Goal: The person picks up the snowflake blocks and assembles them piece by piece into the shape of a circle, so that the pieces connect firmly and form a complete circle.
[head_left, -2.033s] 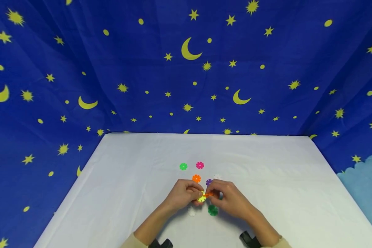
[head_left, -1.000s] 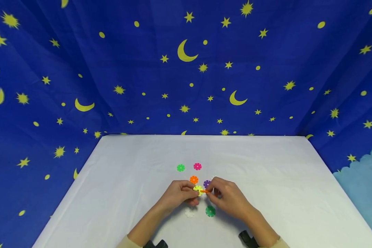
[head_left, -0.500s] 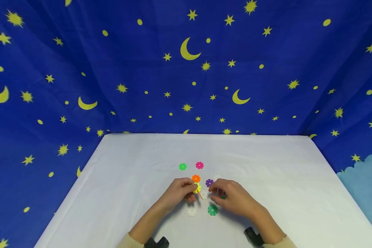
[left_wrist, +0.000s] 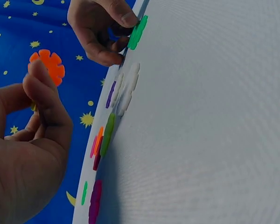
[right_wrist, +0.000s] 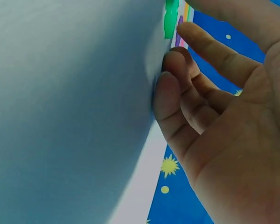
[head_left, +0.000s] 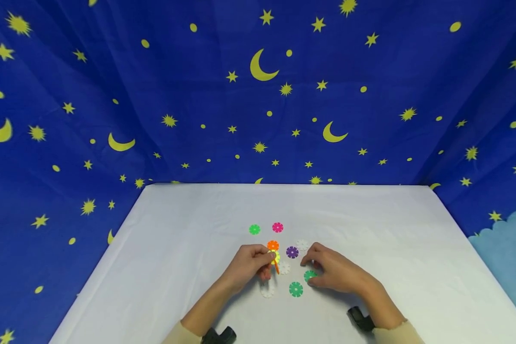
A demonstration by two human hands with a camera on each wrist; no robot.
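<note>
My left hand [head_left: 248,263] pinches a yellow notched disc [head_left: 276,258] between thumb and fingers, above the white table. An orange notched disc [left_wrist: 50,66] stands crosswise on the yellow one; the head view shows it edge-on. Only a sliver of yellow peeks out in the left wrist view. My right hand [head_left: 341,271] is low over the table with thumb and fingers apart, around a green disc [head_left: 309,275] that it partly covers. Another green disc [head_left: 295,289] lies flat just to its left. A purple disc [head_left: 292,252] is beyond the right fingertips.
White discs [head_left: 302,245] lie among the coloured ones, one partly under my left hand. Farther back are a light green disc [head_left: 254,229], a pink disc [head_left: 277,227] and another orange disc [head_left: 273,245]. A blue starry cloth [head_left: 198,95] hangs around the white table [head_left: 189,215].
My right hand has let go of the orange disc, which stays joined to the yellow disc in my left hand. The right hand has moved right and down to the green disc.
</note>
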